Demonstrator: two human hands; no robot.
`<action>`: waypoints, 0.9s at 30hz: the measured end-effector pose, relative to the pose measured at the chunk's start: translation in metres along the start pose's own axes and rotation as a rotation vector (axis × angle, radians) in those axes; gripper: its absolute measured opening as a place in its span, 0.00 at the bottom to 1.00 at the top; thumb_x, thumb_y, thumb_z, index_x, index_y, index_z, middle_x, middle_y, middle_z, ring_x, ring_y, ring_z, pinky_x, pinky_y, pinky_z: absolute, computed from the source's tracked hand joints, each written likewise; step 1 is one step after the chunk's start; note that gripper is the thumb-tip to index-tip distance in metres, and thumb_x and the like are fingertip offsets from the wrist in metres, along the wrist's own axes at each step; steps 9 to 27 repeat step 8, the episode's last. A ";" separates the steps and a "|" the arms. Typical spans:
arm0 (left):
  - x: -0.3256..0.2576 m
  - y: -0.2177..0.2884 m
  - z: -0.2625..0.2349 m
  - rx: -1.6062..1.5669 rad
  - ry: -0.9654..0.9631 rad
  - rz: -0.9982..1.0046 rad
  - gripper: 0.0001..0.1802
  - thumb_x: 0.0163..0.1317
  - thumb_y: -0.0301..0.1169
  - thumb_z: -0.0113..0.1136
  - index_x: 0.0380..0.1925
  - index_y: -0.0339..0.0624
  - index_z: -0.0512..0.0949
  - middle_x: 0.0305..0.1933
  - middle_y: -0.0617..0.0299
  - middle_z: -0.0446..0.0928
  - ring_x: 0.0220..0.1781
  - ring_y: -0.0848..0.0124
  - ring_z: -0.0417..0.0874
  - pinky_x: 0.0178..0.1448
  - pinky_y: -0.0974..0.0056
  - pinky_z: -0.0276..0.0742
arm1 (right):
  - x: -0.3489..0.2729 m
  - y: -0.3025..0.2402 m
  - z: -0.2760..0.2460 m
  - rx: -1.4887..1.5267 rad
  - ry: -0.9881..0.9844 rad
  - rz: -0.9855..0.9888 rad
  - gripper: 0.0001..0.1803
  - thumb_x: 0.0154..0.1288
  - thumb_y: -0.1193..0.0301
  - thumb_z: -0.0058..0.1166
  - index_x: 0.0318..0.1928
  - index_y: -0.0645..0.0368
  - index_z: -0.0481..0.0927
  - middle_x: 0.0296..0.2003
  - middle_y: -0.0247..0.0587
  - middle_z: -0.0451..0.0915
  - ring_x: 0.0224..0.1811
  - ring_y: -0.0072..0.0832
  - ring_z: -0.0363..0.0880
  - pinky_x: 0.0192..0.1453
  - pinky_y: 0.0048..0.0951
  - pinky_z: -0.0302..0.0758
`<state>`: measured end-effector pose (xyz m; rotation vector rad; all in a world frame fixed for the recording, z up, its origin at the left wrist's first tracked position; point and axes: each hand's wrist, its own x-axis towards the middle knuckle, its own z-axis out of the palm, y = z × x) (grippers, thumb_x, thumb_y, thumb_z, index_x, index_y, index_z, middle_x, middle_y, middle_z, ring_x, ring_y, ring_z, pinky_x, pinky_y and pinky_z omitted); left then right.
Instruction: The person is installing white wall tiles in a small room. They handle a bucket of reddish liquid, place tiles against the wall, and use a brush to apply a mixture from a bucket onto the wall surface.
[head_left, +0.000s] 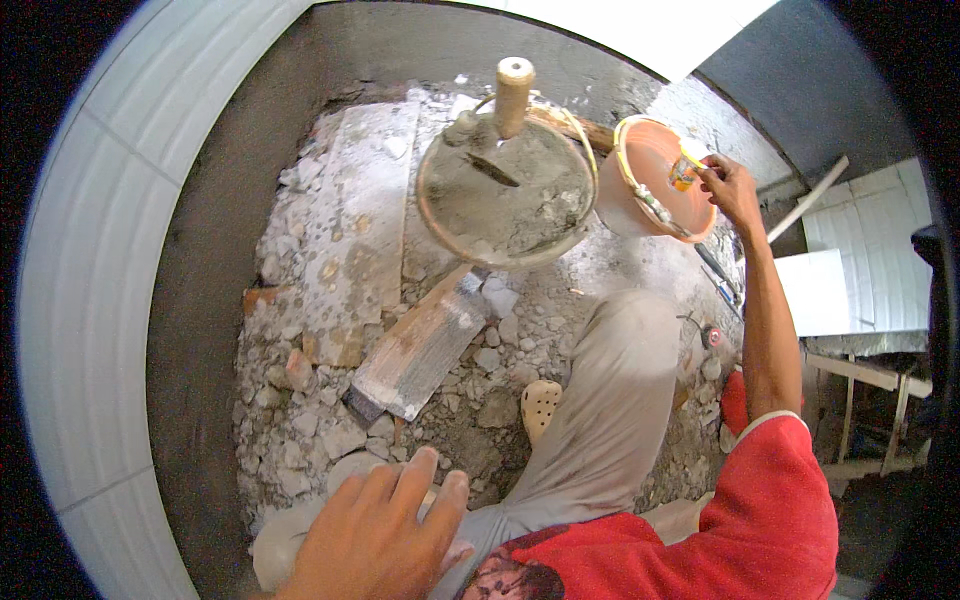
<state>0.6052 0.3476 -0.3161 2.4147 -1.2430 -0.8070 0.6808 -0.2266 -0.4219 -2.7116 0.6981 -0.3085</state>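
My right hand (728, 185) reaches out to the far right and pinches a small orange and yellow cup (684, 172) inside an orange bucket (640, 150). My left hand (375, 530) rests low at the front, fingers spread flat on my left knee. A grey pan of wet mortar (505, 195) sits ahead, with a trowel's blade in the mix and its wooden handle (512, 95) standing up. My right leg in beige trousers (610, 400) stretches forward, the foot in a beige clog (540, 405).
Rubble and broken stone (330, 400) cover the floor. A mortar-stained wooden plank (420, 350) lies diagonally below the pan. White tiled wall (90, 300) curves along the left; a loose white tile (815, 290) and wooden frame (865, 375) stand at the right.
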 end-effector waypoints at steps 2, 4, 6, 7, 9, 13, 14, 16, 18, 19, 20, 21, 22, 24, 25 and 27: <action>0.007 -0.005 0.001 -0.017 -0.026 0.013 0.28 0.54 0.34 0.67 0.56 0.42 0.73 0.60 0.50 0.71 0.58 0.53 0.74 0.60 0.54 0.71 | 0.007 0.015 0.003 -0.065 -0.039 0.010 0.13 0.64 0.65 0.54 0.44 0.58 0.84 0.26 0.42 0.84 0.26 0.26 0.83 0.34 0.31 0.77; 0.015 -0.017 0.004 -0.028 -0.055 0.053 0.29 0.54 0.33 0.67 0.57 0.43 0.71 0.60 0.49 0.71 0.59 0.53 0.74 0.61 0.54 0.71 | 0.009 0.029 0.009 -0.114 0.001 0.011 0.15 0.63 0.66 0.52 0.46 0.56 0.84 0.27 0.46 0.84 0.27 0.33 0.84 0.36 0.35 0.78; 0.024 -0.037 0.009 -0.091 -0.090 0.028 0.30 0.53 0.37 0.68 0.58 0.47 0.73 0.60 0.50 0.72 0.59 0.51 0.75 0.60 0.46 0.71 | 0.004 0.042 0.016 -0.211 0.086 -0.027 0.18 0.60 0.68 0.51 0.51 0.52 0.83 0.34 0.53 0.85 0.36 0.48 0.85 0.44 0.44 0.79; 0.033 -0.050 0.013 -0.151 -0.108 -0.018 0.31 0.52 0.40 0.69 0.58 0.50 0.76 0.60 0.50 0.74 0.58 0.50 0.76 0.59 0.39 0.70 | -0.002 0.047 0.018 -0.256 0.099 -0.063 0.22 0.63 0.66 0.50 0.57 0.53 0.79 0.31 0.46 0.86 0.30 0.34 0.86 0.39 0.37 0.79; 0.042 -0.062 0.018 -0.207 -0.145 -0.076 0.32 0.50 0.44 0.70 0.58 0.53 0.78 0.60 0.51 0.75 0.58 0.49 0.77 0.57 0.32 0.69 | -0.010 0.051 0.017 -0.283 0.067 -0.042 0.23 0.62 0.64 0.52 0.58 0.53 0.78 0.31 0.49 0.86 0.32 0.34 0.87 0.42 0.36 0.79; 0.042 -0.062 0.018 -0.207 -0.145 -0.076 0.32 0.50 0.44 0.70 0.58 0.53 0.78 0.60 0.51 0.75 0.58 0.49 0.77 0.57 0.32 0.69 | -0.010 0.051 0.017 -0.283 0.067 -0.042 0.23 0.62 0.64 0.52 0.58 0.53 0.78 0.31 0.49 0.86 0.32 0.34 0.87 0.42 0.36 0.79; 0.042 -0.062 0.018 -0.207 -0.145 -0.076 0.32 0.50 0.44 0.70 0.58 0.53 0.78 0.60 0.51 0.75 0.58 0.49 0.77 0.57 0.32 0.69 | -0.010 0.051 0.017 -0.283 0.067 -0.042 0.23 0.62 0.64 0.52 0.58 0.53 0.78 0.31 0.49 0.86 0.32 0.34 0.87 0.42 0.36 0.79; 0.042 -0.062 0.018 -0.207 -0.145 -0.076 0.32 0.50 0.44 0.70 0.58 0.53 0.78 0.60 0.51 0.75 0.58 0.49 0.77 0.57 0.32 0.69 | -0.010 0.051 0.017 -0.283 0.067 -0.042 0.23 0.62 0.64 0.52 0.58 0.53 0.78 0.31 0.49 0.86 0.32 0.34 0.87 0.42 0.36 0.79; 0.042 -0.062 0.018 -0.207 -0.145 -0.076 0.32 0.50 0.44 0.70 0.58 0.53 0.78 0.60 0.51 0.75 0.58 0.49 0.77 0.57 0.32 0.69 | -0.010 0.051 0.017 -0.283 0.067 -0.042 0.23 0.62 0.64 0.52 0.58 0.53 0.78 0.31 0.49 0.86 0.32 0.34 0.87 0.42 0.36 0.79; 0.042 -0.062 0.018 -0.207 -0.145 -0.076 0.32 0.50 0.44 0.70 0.58 0.53 0.78 0.60 0.51 0.75 0.58 0.49 0.77 0.57 0.32 0.69 | -0.010 0.051 0.017 -0.283 0.067 -0.042 0.23 0.62 0.64 0.52 0.58 0.53 0.78 0.31 0.49 0.86 0.32 0.34 0.87 0.42 0.36 0.79; 0.042 -0.062 0.018 -0.207 -0.145 -0.076 0.32 0.50 0.44 0.70 0.58 0.53 0.78 0.60 0.51 0.75 0.58 0.49 0.77 0.57 0.32 0.69 | -0.010 0.051 0.017 -0.283 0.067 -0.042 0.23 0.62 0.64 0.52 0.58 0.53 0.78 0.31 0.49 0.86 0.32 0.34 0.87 0.42 0.36 0.79; 0.042 -0.062 0.018 -0.207 -0.145 -0.076 0.32 0.50 0.44 0.70 0.58 0.53 0.78 0.60 0.51 0.75 0.58 0.49 0.77 0.57 0.32 0.69 | -0.010 0.051 0.017 -0.283 0.067 -0.042 0.23 0.62 0.64 0.52 0.58 0.53 0.78 0.31 0.49 0.86 0.32 0.34 0.87 0.42 0.36 0.79; 0.042 -0.062 0.018 -0.207 -0.145 -0.076 0.32 0.50 0.44 0.70 0.58 0.53 0.78 0.60 0.51 0.75 0.58 0.49 0.77 0.57 0.32 0.69 | -0.010 0.051 0.017 -0.283 0.067 -0.042 0.23 0.62 0.64 0.52 0.58 0.53 0.78 0.31 0.49 0.86 0.32 0.34 0.87 0.42 0.36 0.79; 0.042 -0.062 0.018 -0.207 -0.145 -0.076 0.32 0.50 0.44 0.70 0.58 0.53 0.78 0.60 0.51 0.75 0.58 0.49 0.77 0.57 0.32 0.69 | -0.010 0.051 0.017 -0.283 0.067 -0.042 0.23 0.62 0.64 0.52 0.58 0.53 0.78 0.31 0.49 0.86 0.32 0.34 0.87 0.42 0.36 0.79; 0.042 -0.062 0.018 -0.207 -0.145 -0.076 0.32 0.50 0.44 0.70 0.58 0.53 0.78 0.60 0.51 0.75 0.58 0.49 0.77 0.57 0.32 0.69 | -0.010 0.051 0.017 -0.283 0.067 -0.042 0.23 0.62 0.64 0.52 0.58 0.53 0.78 0.31 0.49 0.86 0.32 0.34 0.87 0.42 0.36 0.79; 0.042 -0.062 0.018 -0.207 -0.145 -0.076 0.32 0.50 0.44 0.70 0.58 0.53 0.78 0.60 0.51 0.75 0.58 0.49 0.77 0.57 0.32 0.69 | -0.010 0.051 0.017 -0.283 0.067 -0.042 0.23 0.62 0.64 0.52 0.58 0.53 0.78 0.31 0.49 0.86 0.32 0.34 0.87 0.42 0.36 0.79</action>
